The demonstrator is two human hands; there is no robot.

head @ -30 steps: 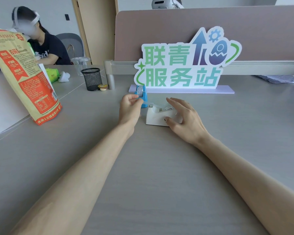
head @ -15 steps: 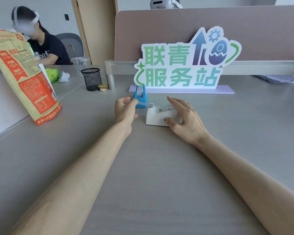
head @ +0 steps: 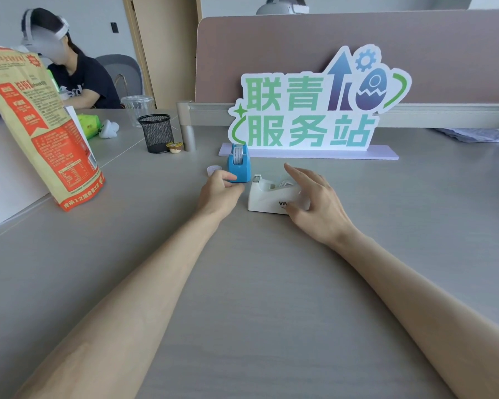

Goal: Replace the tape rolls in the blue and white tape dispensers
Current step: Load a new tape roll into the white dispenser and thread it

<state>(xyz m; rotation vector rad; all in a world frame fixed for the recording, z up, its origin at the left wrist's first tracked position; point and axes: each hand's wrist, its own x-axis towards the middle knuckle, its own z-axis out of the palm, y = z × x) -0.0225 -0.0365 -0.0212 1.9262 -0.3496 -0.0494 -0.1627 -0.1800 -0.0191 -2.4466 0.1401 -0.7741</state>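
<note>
A small blue tape dispenser (head: 239,166) stands upright on the grey desk (head: 260,283) with a printed roll in its top. Just left of it lies a small pale lilac disc (head: 213,169). My left hand (head: 218,194) is curled, its thumb and forefinger pinched together against the blue dispenser's lower front; nothing shows between the fingers. A white tape dispenser (head: 267,197) sits to the right. My right hand (head: 314,203) lies over its rear half, fingers spread on top and thumb on the near side, hiding its roll.
A green and white standing sign (head: 314,110) is right behind the dispensers, in front of a partition. A black mesh cup (head: 156,133) and a small tub (head: 174,147) stand at the back left. An orange printed bag (head: 41,125) rises at the left. A person sits beyond.
My left hand has come down from the top of the blue dispenser to its base and drawn slightly towards me. The pale disc now shows beside it. My right hand has barely moved.
</note>
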